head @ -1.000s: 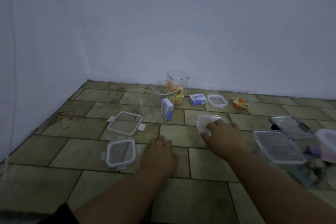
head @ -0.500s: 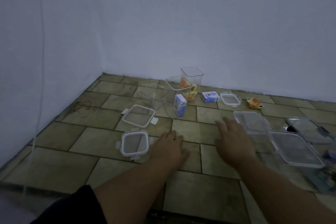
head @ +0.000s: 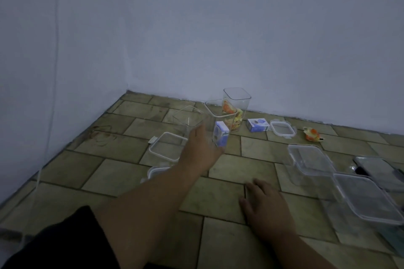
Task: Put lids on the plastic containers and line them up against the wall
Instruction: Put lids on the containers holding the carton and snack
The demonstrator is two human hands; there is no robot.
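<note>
Looking down across a dim floor (head: 229, 199) of oblong olive-tan tiles with dark grout, the view meets a pale bluish back wall (head: 262, 39) and a side wall (head: 32, 72) that join in a corner on the left; a thin cord (head: 55, 50) runs down the side wall. The left hand (head: 201, 150) is stretched forward against a low clear tub (head: 185, 116) standing open on the tiles, but its fingers are blurred behind the plastic, so whether they grasp the tub cannot be told. The right hand (head: 264, 205) lies palm down on the floor, fingers relaxed and slightly spread, holding nothing. Near the back wall stands a tall clear container (head: 237, 98), lidless, with orange and yellow pieces showing through it, and a second open container (head: 215, 108) just in front. A small blue-and-white carton (head: 220, 136) stands upright beside the left hand and a similar box (head: 258, 125) lies flat to its right; their print is too blurred to read. A small clip lid (head: 282, 130) and an orange-yellow toy (head: 312, 134) lie farther right. A square clip lid (head: 167, 146) lies left of the hand, and another lid (head: 156, 171) is mostly hidden by the forearm. On the right, a large clear rectangular box (head: 310, 159) and a broad lid (head: 367, 201) overlap, their outlines hard to separate, the lid cut off by the frame edge. A black sleeve (head: 54, 244) fills the lower left corner.
</note>
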